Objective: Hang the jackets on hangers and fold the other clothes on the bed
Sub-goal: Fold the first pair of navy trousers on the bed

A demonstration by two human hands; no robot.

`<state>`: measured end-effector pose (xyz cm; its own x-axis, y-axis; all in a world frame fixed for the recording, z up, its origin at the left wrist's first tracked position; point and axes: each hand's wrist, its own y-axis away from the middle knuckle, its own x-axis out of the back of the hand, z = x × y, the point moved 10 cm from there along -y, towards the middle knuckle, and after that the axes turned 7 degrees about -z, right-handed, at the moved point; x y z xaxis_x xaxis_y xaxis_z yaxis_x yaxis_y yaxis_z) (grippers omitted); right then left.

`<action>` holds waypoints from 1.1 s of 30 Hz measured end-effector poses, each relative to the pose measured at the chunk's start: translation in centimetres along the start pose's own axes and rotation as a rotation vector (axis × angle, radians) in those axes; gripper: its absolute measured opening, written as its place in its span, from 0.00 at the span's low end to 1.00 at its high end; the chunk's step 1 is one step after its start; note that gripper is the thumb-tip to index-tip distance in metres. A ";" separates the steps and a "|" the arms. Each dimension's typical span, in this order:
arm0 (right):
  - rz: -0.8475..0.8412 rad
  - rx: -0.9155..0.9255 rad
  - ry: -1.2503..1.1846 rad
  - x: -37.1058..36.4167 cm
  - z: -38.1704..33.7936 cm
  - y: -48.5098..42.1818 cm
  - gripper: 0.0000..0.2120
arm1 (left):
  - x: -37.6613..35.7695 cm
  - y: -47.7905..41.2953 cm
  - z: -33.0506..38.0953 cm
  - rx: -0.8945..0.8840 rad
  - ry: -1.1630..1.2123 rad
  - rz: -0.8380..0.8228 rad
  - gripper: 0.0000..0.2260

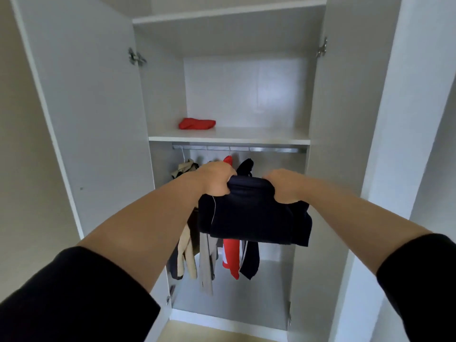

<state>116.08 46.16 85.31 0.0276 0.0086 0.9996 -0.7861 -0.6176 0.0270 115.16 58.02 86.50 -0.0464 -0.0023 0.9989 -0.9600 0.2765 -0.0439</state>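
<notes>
Shows an open white laminate wardrobe (98,119) with a horizontal metal hanging rail (271,150) across its middle. Holds a folded dark navy fabric garment (254,213) in the air, in front of the rail and slightly below it. Grips the garment's upper edge at one end with the left hand (214,180), fingers curled round the fold; grips the other end with the right hand (283,187) in the same way, both closed tightly on the cloth. Shows four hung jackets below the rail, partly hidden behind the held garment: a beige jacket (188,253) nearest the rail's left end, then a grey-taupe jacket (206,267), a red jacket (231,257) and a dark navy jacket (250,260) near the rail's middle. Shows a white shelf board (246,138) directly above the rail, bearing a folded red cloth (197,123) above the rail's left part.
</notes>
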 end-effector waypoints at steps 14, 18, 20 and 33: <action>0.125 0.003 -0.015 8.7 3.4 -26.0 0.07 | 6.9 -16.2 -19.6 0.126 0.200 0.051 0.07; 0.216 -0.005 -0.067 14.5 4.5 -33.8 0.10 | 12.0 -22.2 -26.0 0.096 0.142 0.096 0.06; 0.338 -0.017 -0.057 18.6 4.6 -36.1 0.07 | 15.6 -23.8 -28.3 0.083 0.082 0.183 0.06; 0.512 0.151 0.396 14.1 0.6 -64.9 0.17 | 12.0 -37.9 -50.8 0.280 -0.762 0.235 0.16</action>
<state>167.87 85.90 97.64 -0.5781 -0.0446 0.8148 -0.5433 -0.7239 -0.4251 165.05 96.37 100.94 -0.3307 -0.6496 0.6846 -0.9304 0.1027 -0.3519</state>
